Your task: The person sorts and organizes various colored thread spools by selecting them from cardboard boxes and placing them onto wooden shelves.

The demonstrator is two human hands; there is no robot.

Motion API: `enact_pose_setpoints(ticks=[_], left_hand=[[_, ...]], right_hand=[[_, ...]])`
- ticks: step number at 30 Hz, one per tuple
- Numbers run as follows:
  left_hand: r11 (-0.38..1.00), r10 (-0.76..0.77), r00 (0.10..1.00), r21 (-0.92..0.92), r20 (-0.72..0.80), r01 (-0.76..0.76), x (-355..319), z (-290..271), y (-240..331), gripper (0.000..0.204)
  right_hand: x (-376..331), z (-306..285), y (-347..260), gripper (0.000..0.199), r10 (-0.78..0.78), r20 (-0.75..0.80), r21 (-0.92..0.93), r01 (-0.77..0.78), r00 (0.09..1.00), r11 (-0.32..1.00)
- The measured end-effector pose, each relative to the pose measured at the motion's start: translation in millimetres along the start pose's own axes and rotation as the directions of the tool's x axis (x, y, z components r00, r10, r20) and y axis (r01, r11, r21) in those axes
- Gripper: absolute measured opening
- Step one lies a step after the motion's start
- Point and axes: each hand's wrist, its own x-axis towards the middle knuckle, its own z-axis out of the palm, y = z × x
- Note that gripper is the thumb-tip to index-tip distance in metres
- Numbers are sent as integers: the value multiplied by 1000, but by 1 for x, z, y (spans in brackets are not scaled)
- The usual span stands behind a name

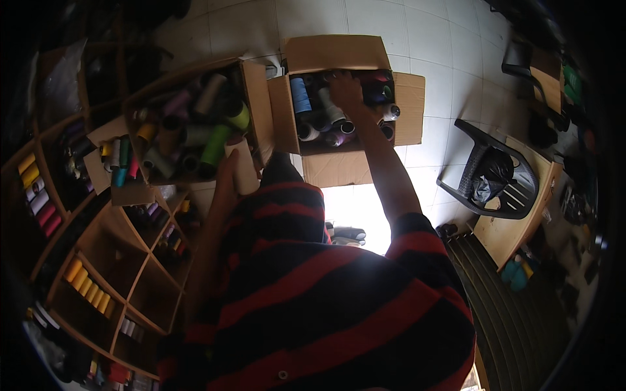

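My left hand (228, 172) is closed around a beige cone of thread (244, 167), held at the near edge of a cardboard box (256, 98) heaped with thread cones. A bright green cone (214, 146) lies beside it in that box. My right hand (345, 90) reaches down into a second open cardboard box (409, 107), among its cones. Nearest to it is a pale grey cone (330, 106), with a blue cone (300, 95) to the left. The fingertips of my right hand are dark and partly hidden, so a grip does not show.
Wooden shelving with compartments (140, 280) holds rows of spools on the left, including several yellow spools (87, 287). A small carton of spools (98, 166) sits by the left box. On the right, a black plastic chair (479, 140) stands on the tiled floor near a wooden table (502, 234).
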Motion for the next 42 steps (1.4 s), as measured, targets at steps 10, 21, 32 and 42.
enact_pose_setpoints(ticks=[10, 21, 32, 42], left_hand=[[998, -10, 998, -65, -69, 5, -2, -15, -6, 44], [997, -8, 994, -73, -110, 0, -5, -17, -12, 41], [1000, 13, 998, 17, -63, -12, 0, -16, -6, 45], [1000, -5, 995, -3, -98, 5, 8, -14, -7, 41]], right_hand=[[-17, -4, 8, 27, -190, -1, -35, 190, 982, 981], [3, -3, -1, 54, -177, 138, 125, 160, 974, 979], [-14, -8, 30, 57, -280, 122, 112, 267, 952, 957], [-78, -94, 23, 52, -221, -7, 436, 202, 975, 877]])
